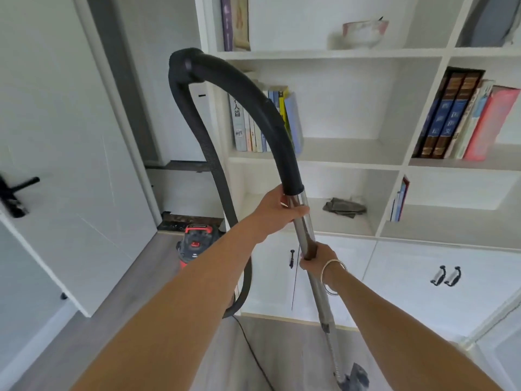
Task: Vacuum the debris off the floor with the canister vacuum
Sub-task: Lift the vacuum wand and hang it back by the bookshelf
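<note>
Below the right hand [317, 258], the floor nozzle [353, 376] is blurred and cut by the bottom edge, where the power cord [253, 352] also runs out. The left forearm [197, 292], beneath the left hand [277, 211], hides part of the red canister vacuum [196, 244], its label too small to read, and the hose [270, 117] loop. Both hands' fingertips curl out of sight behind the metal wand [305, 227]. High above the grip, a shelf bowl [363, 33] is smeared.

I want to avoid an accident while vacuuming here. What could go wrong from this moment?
1. The hose arches high in front of the books on the shelf; swinging the wand may knock them.
2. The cord lies on the floor near the floor head; it could be run over or tripped on.
</note>
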`<control>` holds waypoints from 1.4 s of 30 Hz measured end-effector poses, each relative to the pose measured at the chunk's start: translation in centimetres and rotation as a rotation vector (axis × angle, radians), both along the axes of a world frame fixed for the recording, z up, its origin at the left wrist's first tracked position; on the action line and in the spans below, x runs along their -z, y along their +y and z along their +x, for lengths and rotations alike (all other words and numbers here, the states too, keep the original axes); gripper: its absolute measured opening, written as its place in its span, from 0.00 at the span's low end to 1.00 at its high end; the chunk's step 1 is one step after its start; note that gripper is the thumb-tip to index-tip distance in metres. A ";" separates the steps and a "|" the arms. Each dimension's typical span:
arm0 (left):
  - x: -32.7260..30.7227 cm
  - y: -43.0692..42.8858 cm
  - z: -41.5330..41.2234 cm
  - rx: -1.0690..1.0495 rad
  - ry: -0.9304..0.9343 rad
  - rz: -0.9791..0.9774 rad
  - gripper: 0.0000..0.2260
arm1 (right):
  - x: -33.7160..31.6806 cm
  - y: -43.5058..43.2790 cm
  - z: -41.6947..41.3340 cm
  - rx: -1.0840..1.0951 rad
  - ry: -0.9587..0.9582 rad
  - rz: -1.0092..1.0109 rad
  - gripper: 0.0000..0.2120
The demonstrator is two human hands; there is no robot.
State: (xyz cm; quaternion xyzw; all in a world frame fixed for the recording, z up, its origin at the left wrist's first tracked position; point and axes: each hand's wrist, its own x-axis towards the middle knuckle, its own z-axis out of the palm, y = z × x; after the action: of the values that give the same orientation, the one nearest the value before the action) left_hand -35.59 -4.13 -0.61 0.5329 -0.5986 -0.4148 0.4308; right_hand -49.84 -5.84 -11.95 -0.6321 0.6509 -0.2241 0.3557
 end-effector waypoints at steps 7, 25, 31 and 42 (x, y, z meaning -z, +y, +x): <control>-1.6 -3.7 1.5 -0.050 -0.134 -0.030 0.18 | -0.6 -4.7 3.3 -0.059 -0.107 0.046 0.15; 3.0 -17.6 8.7 -0.169 -0.179 0.163 0.16 | 5.5 -18.4 12.5 -0.097 -0.097 0.237 0.10; 3.9 -20.0 6.2 -0.204 -0.259 0.132 0.26 | 5.7 -20.8 10.7 -0.054 -0.120 0.252 0.05; 2.5 -22.6 2.9 -0.203 -0.367 0.178 0.24 | 2.4 -23.5 6.9 -0.248 -0.003 0.239 0.13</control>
State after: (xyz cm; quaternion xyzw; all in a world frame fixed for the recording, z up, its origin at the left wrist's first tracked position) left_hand -32.74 -26.71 -3.13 0.6927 -0.5714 -0.3168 0.3055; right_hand -42.98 -29.39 -14.34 -0.6603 0.5894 -0.1004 0.4544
